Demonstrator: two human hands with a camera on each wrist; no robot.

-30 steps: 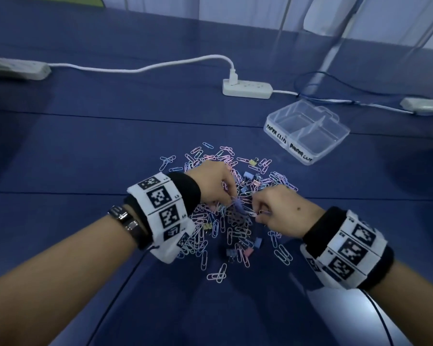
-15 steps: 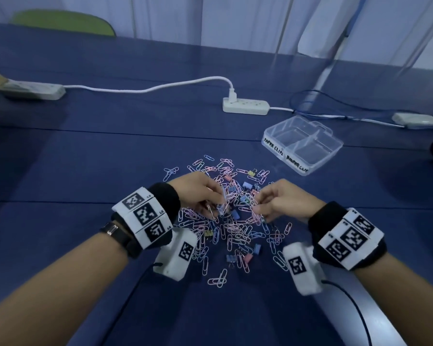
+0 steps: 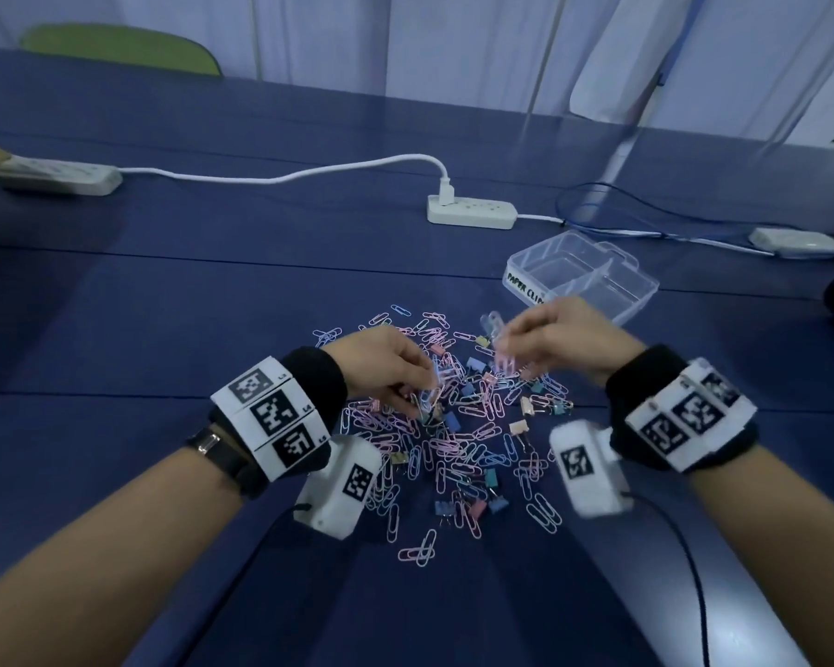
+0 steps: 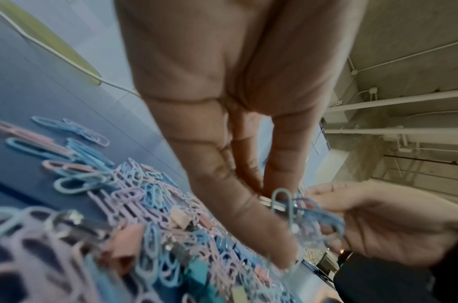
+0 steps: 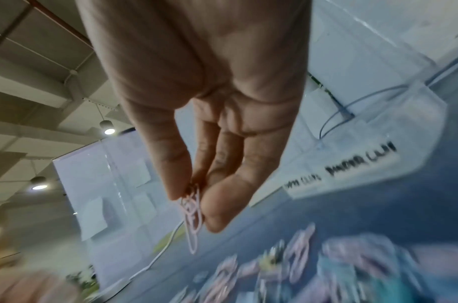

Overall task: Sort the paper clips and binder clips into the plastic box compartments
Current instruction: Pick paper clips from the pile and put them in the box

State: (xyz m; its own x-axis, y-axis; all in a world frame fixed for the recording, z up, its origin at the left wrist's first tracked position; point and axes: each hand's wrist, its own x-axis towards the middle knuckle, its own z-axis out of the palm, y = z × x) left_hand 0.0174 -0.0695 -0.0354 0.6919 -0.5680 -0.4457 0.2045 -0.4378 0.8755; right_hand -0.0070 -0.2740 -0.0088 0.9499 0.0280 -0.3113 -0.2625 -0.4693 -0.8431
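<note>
A heap of pink and blue paper clips point(image 3: 458, 440) mixed with small binder clips point(image 3: 521, 428) lies on the blue table. My right hand point(image 3: 516, 337) is lifted above the heap's far side and pinches a few pink paper clips point(image 5: 193, 217) between thumb and fingers. My left hand point(image 3: 424, 387) is down on the heap, its fingertips pinching blue paper clips point(image 4: 285, 207). The clear plastic box point(image 3: 583, 276) with labelled compartments stands just beyond the right hand; both compartments look bare.
A white power strip point(image 3: 473, 214) with a cable lies behind the heap, another strip point(image 3: 54, 173) at far left, and a white adapter point(image 3: 795, 243) with blue wire at far right. A green chair back point(image 3: 121, 50) shows beyond the table.
My right hand has risen off the heap with pink paper clips and moved toward the box. My left hand stays low on the heap, still picking at clips.
</note>
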